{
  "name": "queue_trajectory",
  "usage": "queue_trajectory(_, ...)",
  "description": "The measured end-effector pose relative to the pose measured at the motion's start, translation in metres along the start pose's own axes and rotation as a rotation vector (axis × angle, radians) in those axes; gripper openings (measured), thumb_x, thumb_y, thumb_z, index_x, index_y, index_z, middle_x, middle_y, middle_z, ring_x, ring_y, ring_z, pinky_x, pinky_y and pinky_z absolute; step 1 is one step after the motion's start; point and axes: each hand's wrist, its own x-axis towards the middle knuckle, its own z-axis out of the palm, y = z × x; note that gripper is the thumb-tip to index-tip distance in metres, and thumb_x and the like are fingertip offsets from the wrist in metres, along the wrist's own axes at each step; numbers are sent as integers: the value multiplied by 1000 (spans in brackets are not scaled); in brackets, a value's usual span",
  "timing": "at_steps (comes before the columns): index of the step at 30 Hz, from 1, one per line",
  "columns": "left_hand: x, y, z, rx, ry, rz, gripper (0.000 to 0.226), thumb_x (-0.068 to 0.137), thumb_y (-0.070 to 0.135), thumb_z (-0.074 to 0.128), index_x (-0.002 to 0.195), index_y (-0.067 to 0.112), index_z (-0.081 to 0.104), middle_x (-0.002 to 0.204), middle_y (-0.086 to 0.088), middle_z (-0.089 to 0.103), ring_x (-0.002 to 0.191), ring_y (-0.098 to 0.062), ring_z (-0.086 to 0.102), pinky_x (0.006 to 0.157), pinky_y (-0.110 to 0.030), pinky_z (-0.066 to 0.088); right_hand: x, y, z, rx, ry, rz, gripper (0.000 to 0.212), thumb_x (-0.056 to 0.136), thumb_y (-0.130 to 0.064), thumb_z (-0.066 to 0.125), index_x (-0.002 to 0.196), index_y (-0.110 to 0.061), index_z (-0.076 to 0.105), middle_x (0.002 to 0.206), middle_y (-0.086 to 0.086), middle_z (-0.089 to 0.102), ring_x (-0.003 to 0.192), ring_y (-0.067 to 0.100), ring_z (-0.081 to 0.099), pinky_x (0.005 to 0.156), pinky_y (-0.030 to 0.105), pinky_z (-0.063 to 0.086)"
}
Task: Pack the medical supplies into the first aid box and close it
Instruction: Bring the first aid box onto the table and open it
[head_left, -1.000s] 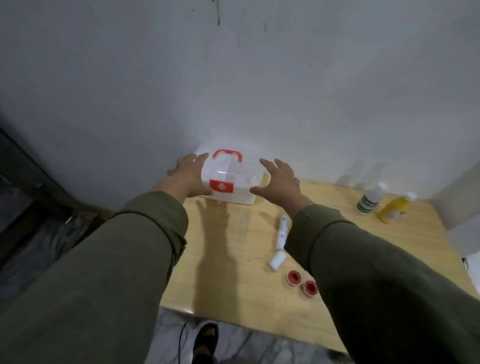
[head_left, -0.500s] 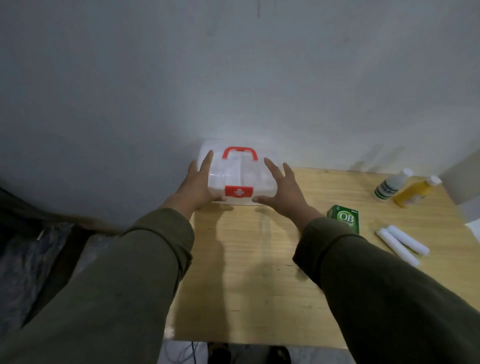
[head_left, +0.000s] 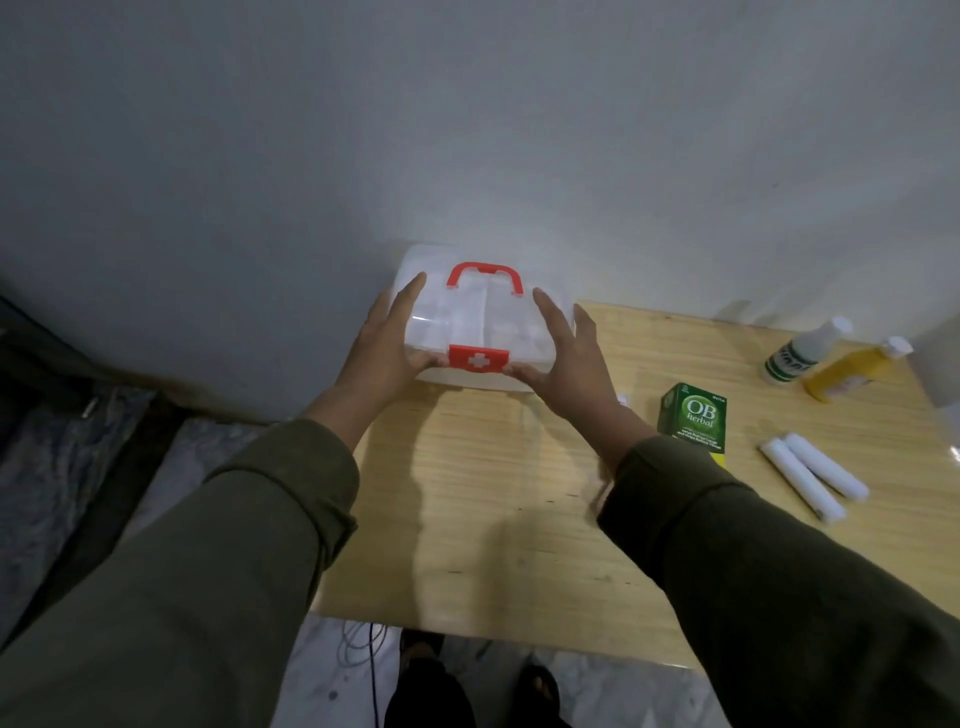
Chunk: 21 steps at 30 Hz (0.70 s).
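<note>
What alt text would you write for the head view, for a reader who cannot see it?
Both hands, left hand and right hand, grip the sides of a closed clear first aid box on a wooden table. A green box, two white rolls and two bottles lie to the right.

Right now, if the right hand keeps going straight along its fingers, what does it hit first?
The right hand already rests on the first aid box; past its fingers comes the wall, though depth is unclear.
</note>
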Motion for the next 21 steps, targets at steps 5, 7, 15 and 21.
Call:
queue_trajectory(5,-27,-11,3,-27,57,26,86,80,26,73,146,34,19,150,-3,29,135,-24,33,106,-44,39,-19,9,8,-39,37,-70,89,78,-42,72,148,-35,17,156,14,9,136,35,35,107,40,39)
queue_trajectory(7,-32,-13,4,-28,61,25,85,80,26,73,145,36,19,149,-3,29,135,-24,33,106,-43,38,-21,11,9,-78,46,-92,89,77,-44,71,148,-35,17,156,16,10,136,36,35,105,42,40)
queue_trajectory(15,-33,-5,2,-18,58,13,83,82,23,71,146,33,19,151,-4,27,137,-24,30,108,-43,35,-10,13,12,-544,147,-298,92,81,-62,56,150,-17,15,161,8,1,148,27,-2,117,50,5)
queue_trajectory(21,-34,-2,1,21,56,-5,84,83,26,71,147,35,17,153,-3,27,139,-26,31,109,-43,34,-11,5,32,-751,118,-490,87,78,-47,69,145,-37,15,154,18,26,141,44,22,111,61,17)
